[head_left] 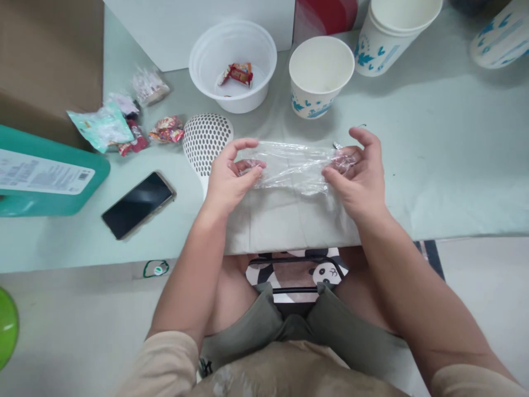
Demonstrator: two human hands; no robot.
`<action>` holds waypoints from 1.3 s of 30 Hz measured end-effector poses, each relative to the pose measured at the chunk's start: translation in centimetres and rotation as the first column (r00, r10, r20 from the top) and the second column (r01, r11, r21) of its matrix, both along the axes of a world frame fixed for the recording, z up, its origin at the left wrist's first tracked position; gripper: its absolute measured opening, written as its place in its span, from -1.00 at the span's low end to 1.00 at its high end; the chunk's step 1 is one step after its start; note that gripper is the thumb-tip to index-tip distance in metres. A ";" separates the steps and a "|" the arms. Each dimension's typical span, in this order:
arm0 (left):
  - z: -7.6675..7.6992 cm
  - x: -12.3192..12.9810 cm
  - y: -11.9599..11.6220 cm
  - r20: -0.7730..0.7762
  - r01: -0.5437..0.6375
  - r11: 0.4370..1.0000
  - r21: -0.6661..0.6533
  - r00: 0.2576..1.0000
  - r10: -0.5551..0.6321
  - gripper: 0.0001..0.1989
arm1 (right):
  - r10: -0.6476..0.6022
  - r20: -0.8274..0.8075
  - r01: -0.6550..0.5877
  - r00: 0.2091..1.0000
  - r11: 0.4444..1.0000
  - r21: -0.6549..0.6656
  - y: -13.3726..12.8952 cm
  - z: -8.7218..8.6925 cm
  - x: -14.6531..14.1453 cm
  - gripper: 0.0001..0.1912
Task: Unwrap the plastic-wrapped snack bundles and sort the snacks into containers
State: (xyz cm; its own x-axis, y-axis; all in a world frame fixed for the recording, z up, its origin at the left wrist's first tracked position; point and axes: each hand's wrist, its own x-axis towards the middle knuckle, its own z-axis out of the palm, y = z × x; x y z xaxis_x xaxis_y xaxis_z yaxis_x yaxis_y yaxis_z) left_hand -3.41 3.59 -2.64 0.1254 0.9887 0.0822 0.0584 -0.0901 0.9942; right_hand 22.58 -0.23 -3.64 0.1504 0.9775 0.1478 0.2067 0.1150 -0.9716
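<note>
A clear, crinkled plastic film (291, 165), perhaps a thin bag, is stretched level between my two hands above the table's near edge. My left hand (236, 171) pinches its left end between thumb and fingers. At the other end, my right hand (359, 172) grips the bunched film, with the index finger raised. Just left of my left hand lies a white perforated strainer spoon (208, 140), its handle partly hidden behind that hand. Beyond the film stands a white paper cup (321, 77) with blue leaf prints. A white plastic bowl (233, 66) beside it holds a few wrapped sweets (239, 74).
A phone (138, 205) lies on the left, near a green bottle (49, 171) with a white label. Several small wrapped packets (101, 124) lie behind the phone. Stacked paper cups (390, 38) stand at the back right, with another cup (502, 36) farther right.
</note>
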 end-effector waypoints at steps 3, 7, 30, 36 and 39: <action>-0.9 -0.7 0.5 0.053 -0.046 0.999 0.023 0.998 0.045 -0.31 | -0.007 -0.131 -0.005 0.991 0.996 -0.092 0.5 -0.8 0.4 -0.52; -0.7 -0.8 0.5 0.124 -0.068 0.987 -0.143 0.989 0.087 -0.30 | -0.089 -0.340 0.033 0.936 0.985 -0.167 0.8 0.1 0.1 -0.71; 3.4 0.6 -0.9 0.072 0.087 0.857 -0.509 0.996 -0.058 -0.82 | 0.015 -0.463 -0.238 0.886 0.872 -0.427 -0.1 2.5 -1.3 -0.68; 3.6 0.4 -1.0 0.091 0.166 0.828 -0.536 0.986 -0.138 -0.64 | -0.022 -0.509 -0.205 0.861 0.899 -0.386 0.1 2.2 -1.2 -0.68; 3.5 0.3 -1.1 0.038 0.145 0.830 -0.539 0.988 -0.148 -0.72 | -0.021 -0.506 -0.195 0.863 0.908 -0.371 0.2 2.2 -1.2 -0.69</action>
